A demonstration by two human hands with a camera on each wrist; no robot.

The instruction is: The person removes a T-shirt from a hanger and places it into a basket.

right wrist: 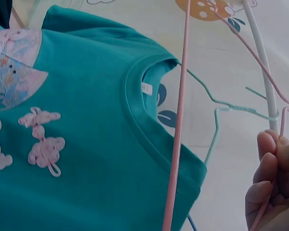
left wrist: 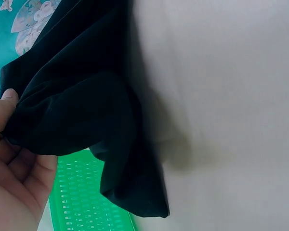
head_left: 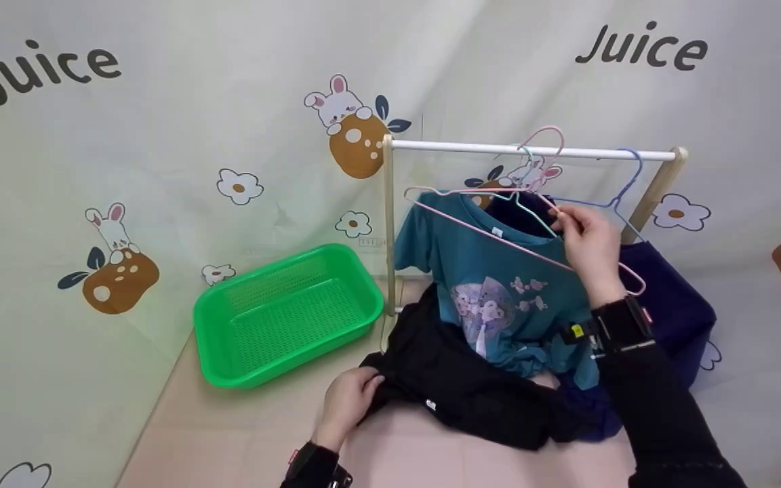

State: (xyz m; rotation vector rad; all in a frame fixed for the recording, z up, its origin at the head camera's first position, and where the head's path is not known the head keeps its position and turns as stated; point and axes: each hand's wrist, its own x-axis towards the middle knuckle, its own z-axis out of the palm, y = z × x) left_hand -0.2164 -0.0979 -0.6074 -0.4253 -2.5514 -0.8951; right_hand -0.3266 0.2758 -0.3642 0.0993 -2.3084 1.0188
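My right hand (head_left: pixel 588 247) grips a pink clothes hanger (head_left: pixel 462 222) by its shoulder, in front of the rack; its hook is up near the white rail. Behind it a teal T-shirt (head_left: pixel 431 251) with a bear print hangs on a mint green hanger (right wrist: pixel 226 106). At the lower left, my left hand (head_left: pixel 348 400) pinches the edge of a black garment (head_left: pixel 458 379), which lies bunched on the table below the T-shirt. In the left wrist view, thumb and fingers hold the black cloth (left wrist: pixel 77 106), part of which droops down.
A green plastic basket (head_left: pixel 289 366) stands left of the rack. The rack has a white rail (head_left: pixel 458 146) and wooden posts (head_left: pixel 390 224). On the right, a navy garment (head_left: pixel 675 291) hangs from a blue hanger (head_left: pixel 628 183). A patterned curtain (head_left: pixel 180 135) is behind.
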